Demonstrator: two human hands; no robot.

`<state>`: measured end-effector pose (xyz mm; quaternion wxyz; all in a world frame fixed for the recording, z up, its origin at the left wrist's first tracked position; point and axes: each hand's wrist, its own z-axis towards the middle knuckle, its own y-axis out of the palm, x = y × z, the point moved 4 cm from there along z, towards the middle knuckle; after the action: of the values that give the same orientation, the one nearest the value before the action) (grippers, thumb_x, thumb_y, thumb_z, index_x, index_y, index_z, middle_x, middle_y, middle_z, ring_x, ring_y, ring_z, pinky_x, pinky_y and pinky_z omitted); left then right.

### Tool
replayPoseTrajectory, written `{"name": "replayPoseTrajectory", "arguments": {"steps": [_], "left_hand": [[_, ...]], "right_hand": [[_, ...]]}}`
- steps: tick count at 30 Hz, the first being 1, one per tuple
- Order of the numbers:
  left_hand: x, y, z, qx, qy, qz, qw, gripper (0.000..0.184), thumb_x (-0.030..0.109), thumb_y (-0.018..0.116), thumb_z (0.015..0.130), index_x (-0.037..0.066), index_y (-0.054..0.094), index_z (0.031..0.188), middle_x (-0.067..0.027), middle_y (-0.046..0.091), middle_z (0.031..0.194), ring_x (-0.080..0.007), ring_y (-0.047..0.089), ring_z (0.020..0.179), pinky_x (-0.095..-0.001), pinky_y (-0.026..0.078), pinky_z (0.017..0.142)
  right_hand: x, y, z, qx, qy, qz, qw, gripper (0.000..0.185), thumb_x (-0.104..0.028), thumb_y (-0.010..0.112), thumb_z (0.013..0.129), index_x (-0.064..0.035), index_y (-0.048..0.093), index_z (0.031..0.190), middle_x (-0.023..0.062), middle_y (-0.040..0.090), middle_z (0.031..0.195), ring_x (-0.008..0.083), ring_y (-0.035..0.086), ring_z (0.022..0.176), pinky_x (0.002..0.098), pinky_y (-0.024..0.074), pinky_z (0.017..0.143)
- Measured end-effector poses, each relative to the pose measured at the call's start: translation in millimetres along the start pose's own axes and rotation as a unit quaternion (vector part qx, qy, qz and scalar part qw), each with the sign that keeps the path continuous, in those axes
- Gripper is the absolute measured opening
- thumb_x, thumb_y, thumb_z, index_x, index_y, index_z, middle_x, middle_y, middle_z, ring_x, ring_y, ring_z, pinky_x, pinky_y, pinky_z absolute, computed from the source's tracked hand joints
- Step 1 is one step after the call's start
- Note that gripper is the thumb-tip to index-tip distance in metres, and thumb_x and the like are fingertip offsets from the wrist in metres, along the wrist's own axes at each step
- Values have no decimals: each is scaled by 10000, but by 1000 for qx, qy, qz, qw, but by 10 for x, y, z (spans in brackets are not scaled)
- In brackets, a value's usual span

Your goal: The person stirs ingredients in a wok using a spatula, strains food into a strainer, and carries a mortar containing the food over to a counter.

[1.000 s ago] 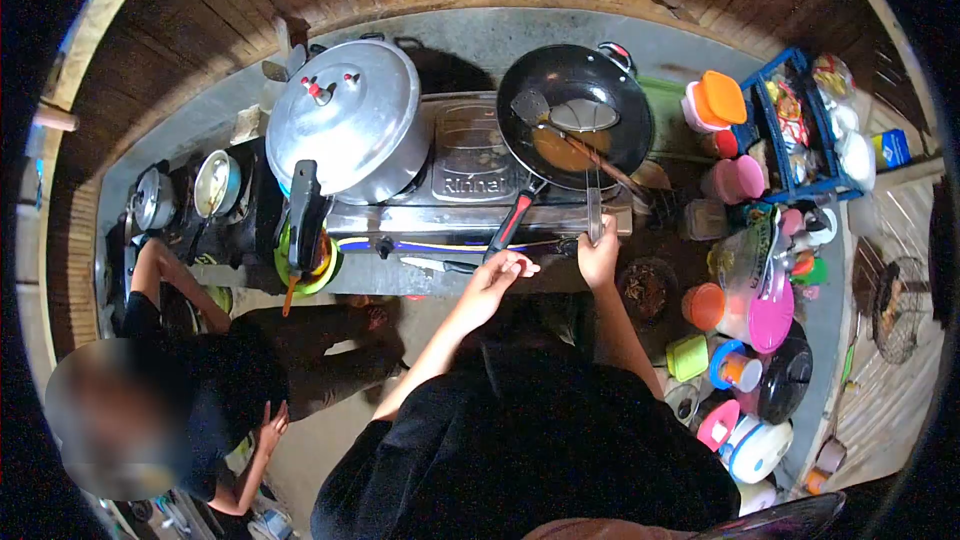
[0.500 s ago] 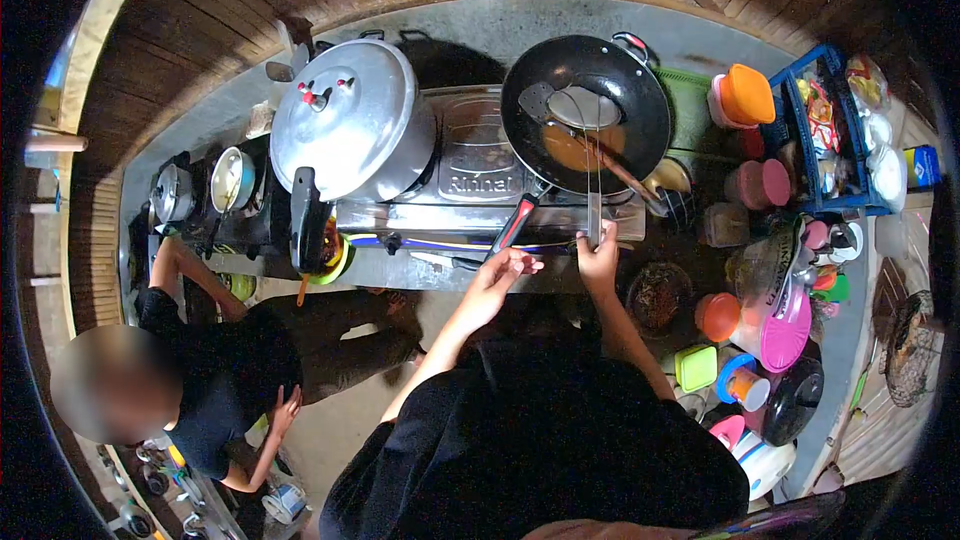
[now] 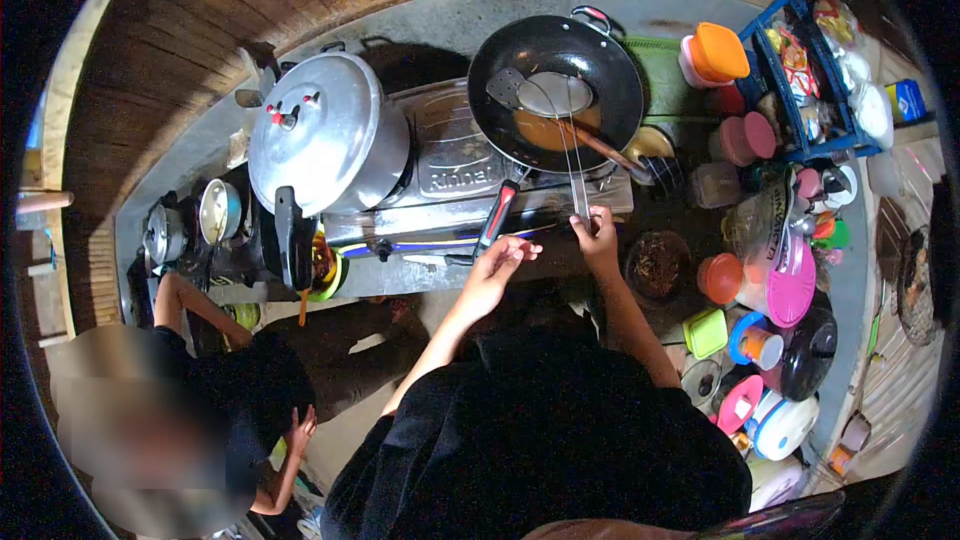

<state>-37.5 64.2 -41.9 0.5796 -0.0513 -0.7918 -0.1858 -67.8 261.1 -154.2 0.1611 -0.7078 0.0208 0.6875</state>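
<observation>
My right hand [image 3: 598, 240] grips the handle end of a wire-mesh strainer [image 3: 556, 96]. Its round mesh head sits inside a black wok [image 3: 618, 65], over brown liquid [image 3: 540, 132]. A slotted spatula [image 3: 505, 88] also lies in the wok; its wooden handle [image 3: 600, 147] crosses beneath the strainer's handle and rests over the rim. My left hand [image 3: 500, 270] is empty, fingers loosely curled and apart, palm partly up. It is just below the wok's black and red handle [image 3: 497, 215], and whether it touches the handle's end I cannot tell.
A large lidded pressure cooker [image 3: 325, 140] stands left of the wok on the Rinnai stove [image 3: 440, 202]. Farther left, another person [image 3: 240, 370] is beside smaller pots [image 3: 220, 210]. Plastic containers [image 3: 720, 280] and a blue crate [image 3: 800, 80] crowd the right side.
The view has shifted, so the wok and stove appear farther up and left. My right hand keeps its grip on the strainer, and my left hand stays near the wok handle.
</observation>
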Motion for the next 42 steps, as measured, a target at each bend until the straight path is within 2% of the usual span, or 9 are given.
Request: {"name": "replayPoseTrajectory", "arguments": {"steps": [9, 12, 18, 24, 27, 31, 37, 39, 42], "left_hand": [[90, -71, -194, -56, 10, 37, 998, 317, 307, 388, 941, 26, 475, 1059, -132, 564, 1110, -213, 550, 1021, -324, 391, 905], [95, -70, -256, -75, 3, 16, 997, 241, 203, 392, 944, 5, 481, 1048, -145, 554, 1103, -225, 547, 1023, -324, 391, 914], [-56, 273, -305, -265, -44, -20, 963, 290, 244, 393, 938, 5, 498, 1064, -135, 565, 1108, -204, 533, 1040, -334, 388, 915], [-838, 950, -229, -434, -190, 26, 880, 326, 354, 381, 931, 82, 505, 1061, -103, 552, 1153, -212, 529, 1065, -363, 383, 922], [-1383, 1114, 29, -372, -239, 61, 895, 277, 331, 429, 917, 100, 508, 1050, -57, 566, 1099, -186, 547, 1009, -365, 391, 882], [-1852, 1184, 416, -258, -259, 110, 924, 314, 363, 478, 888, 116, 498, 1081, -38, 563, 1079, -188, 552, 983, -378, 396, 853], [-2438, 1299, 804, -150, -279, 171, 933, 361, 310, 512, 857, 136, 460, 1169, -43, 543, 1136, -189, 550, 996, -357, 414, 829], [-2593, 1336, 878, -122, -287, 156, 937, 372, 285, 526, 848, 138, 455, 1182, -43, 542, 1127, -190, 548, 998, -357, 418, 819], [-2812, 1412, 1074, -68, -257, 174, 948, 395, 278, 540, 844, 135, 449, 1201, -39, 545, 1083, -176, 552, 950, -349, 435, 775]], "right_hand": [[-146, -170, -318, 95, -11, 13, 995, 236, -161, 597, 831, -16, 502, 991, 47, 555, 786, 118, 518, 659, 267, 426, 606], [-38, -293, -526, 118, 80, 16, 990, 266, -197, 562, 867, -41, 476, 1066, 65, 524, 955, 126, 498, 839, 265, 404, 746], [-164, -699, -1236, 257, 133, -35, 957, 265, -188, 594, 834, -28, 479, 1010, 84, 585, 831, 199, 572, 737, 304, 460, 704], [817, -1171, -1950, 307, 196, -66, 929, 276, -196, 614, 812, -42, 483, 1000, 127, 604, 845, 225, 595, 768, 345, 468, 701], [1162, -1336, -2062, 330, 184, -62, 924, 203, -106, 557, 836, -31, 461, 999, 42, 539, 747, 105, 519, 641, 250, 437, 591], [1990, -1558, -2029, 311, 203, -60, 927, 224, -103, 560, 821, -30, 460, 1007, 48, 554, 775, 104, 523, 627, 251, 446, 587], [1997, -1981, -1685, 293, 272, -205, 893, 375, -147, 566, 797, -1, 431, 1115, 140, 600, 882, 241, 607, 757, 340, 483, 684], [1986, -2094, -1579, 304, 352, -172, 868, 445, -187, 592, 738, -6, 462, 1123, 241, 576, 984, 387, 558, 912, 431, 455, 772], [2143, -2154, -1455, 332, 273, -200, 880, 482, -162, 589, 720, 26, 447, 1141, 248, 560, 1031, 402, 545, 936, 440, 445, 801]]}}
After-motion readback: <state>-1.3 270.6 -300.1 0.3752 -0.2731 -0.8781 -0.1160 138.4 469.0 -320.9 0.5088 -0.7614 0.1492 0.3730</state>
